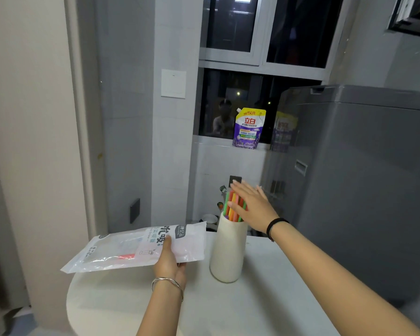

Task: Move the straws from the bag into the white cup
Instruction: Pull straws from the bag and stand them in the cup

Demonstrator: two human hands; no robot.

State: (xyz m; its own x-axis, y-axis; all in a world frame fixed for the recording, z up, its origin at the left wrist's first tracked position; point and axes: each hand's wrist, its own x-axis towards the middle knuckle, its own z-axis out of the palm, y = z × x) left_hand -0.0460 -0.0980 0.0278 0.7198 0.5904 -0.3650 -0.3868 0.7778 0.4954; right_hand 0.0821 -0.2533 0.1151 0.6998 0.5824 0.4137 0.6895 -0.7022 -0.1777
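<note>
Bright straws (234, 204) upright in white cup (229, 248), right hand (251, 207) spread beside them, left hand (169, 260) pinching bag (131, 248).

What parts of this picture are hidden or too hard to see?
- Straws: their lower ends sit inside the white cup, and the right hand covers some tops, so no count.
- Bag: one red piece shows through; glare and print hide whether more straws remain.
- Left hand: its fingers are under the bag.
- Bag print: too blurred to read fully.

A round white table (264, 299) carries one white cup (228, 253).
</note>
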